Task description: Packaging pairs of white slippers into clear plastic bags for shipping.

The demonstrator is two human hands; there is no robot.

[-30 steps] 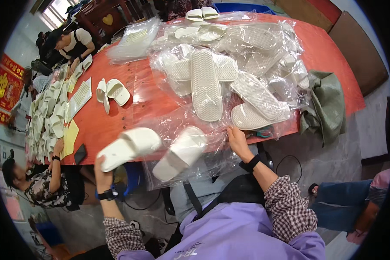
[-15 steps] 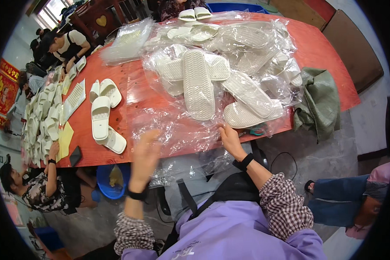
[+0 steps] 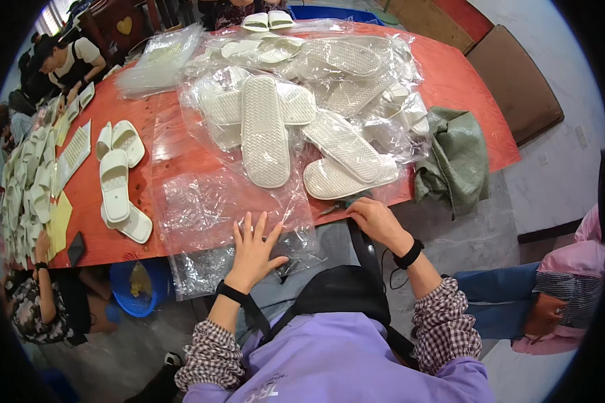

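Bag (image 3: pixel 205 201), clear plastic, is lying flat at the near edge of the red table (image 3: pixel 467 94), one end drooping over the side toward the wearer. Its sides run roughly away from the body, the drooping end slanting lower on the left; honestly can't tell which axis is longer with all those creases. Left hand (image 3: pixel 254 252) is palm-down on it, fingers fanned and pointing away, not clutching anything. Right hand (image 3: pixel 378 221) is curled at the table edge by a teal-handled tool (image 3: pixel 362 195); can't tell if it's actually gripping it. Just beyond the bag, a pale slipper (image 3: pixel 265 131) sits sole-up, long axis pretty much straight away from the wearer.
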